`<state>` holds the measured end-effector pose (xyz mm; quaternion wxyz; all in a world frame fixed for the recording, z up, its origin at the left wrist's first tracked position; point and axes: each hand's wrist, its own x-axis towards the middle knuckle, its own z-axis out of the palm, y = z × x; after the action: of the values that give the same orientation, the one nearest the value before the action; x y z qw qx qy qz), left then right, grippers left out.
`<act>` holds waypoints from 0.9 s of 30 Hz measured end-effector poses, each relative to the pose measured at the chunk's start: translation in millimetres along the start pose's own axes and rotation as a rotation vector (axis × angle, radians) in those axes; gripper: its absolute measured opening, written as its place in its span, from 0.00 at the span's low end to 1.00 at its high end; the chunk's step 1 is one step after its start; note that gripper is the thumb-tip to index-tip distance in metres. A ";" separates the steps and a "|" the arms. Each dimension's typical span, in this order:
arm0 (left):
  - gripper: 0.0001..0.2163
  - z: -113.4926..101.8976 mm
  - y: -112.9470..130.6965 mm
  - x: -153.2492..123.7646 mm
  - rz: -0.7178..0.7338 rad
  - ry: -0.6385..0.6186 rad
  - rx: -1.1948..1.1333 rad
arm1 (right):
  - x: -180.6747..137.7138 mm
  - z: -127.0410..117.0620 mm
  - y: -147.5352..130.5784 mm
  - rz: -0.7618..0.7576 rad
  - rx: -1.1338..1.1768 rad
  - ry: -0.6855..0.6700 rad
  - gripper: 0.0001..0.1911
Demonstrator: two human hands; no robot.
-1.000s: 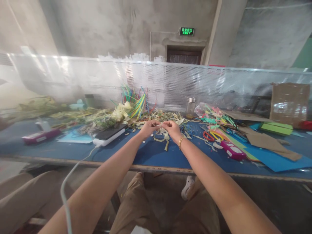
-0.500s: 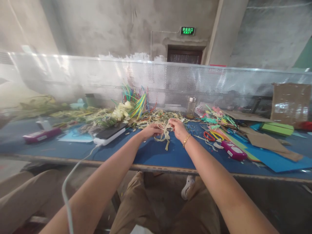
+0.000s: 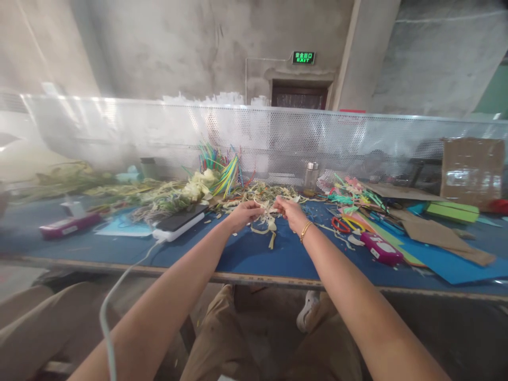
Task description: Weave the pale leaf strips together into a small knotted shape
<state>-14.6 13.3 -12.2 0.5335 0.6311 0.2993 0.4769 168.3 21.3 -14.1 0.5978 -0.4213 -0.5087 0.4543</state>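
Both hands out over the table, near each other, a narrow gap between. Left hand: thumb and fingers drawn together, tips pointing at the gap. Right hand: fingers curled, tips bunched and facing the left hand's. Can't tell if either one pinches a strip; pale scraps right behind match in colour and detail is too small. Thin gold chain bracelet on the right wrist.

Below the gap: curled cream flat strip, loose end pointing toward the body. Just beyond the fingertips: tangled heap of pale cream and greenish strips. All on the blue tabletop.

Left of grip: flat slab-shaped device, black top and white side, white cable running from it toward the body. Farther left: light-blue sheet, then purple box.

Beyond and left: upright bundle of thin multicoloured stems. Beyond and right: clear bottle with silver cap.

Right of grip: red loop, another purple box with white markings, blue paper sheet, partly under brown cardboard pieces.

Behind everything: perforated metal screen.
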 end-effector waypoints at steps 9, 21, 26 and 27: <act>0.15 1.0 1.5 1.7 0.038 0.078 -0.012 | -8.4 5.7 4.9 -0.178 -0.241 -0.303 0.17; 0.13 -10.2 -1.4 5.1 0.054 0.110 0.109 | -2.0 -3.7 4.6 -0.291 -0.477 -0.259 0.11; 0.15 -9.8 -3.9 3.2 0.122 0.018 0.376 | -3.4 -3.6 -1.7 -0.498 -0.616 -0.097 0.14; 0.15 -8.9 -5.2 3.1 0.135 -0.013 0.415 | -4.4 -2.5 -4.1 -0.548 -0.646 -0.086 0.14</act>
<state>-21.0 20.8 -16.5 0.3610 0.7491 0.3446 0.4356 171.0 16.0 -11.4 0.5119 -0.4167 -0.7427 0.1132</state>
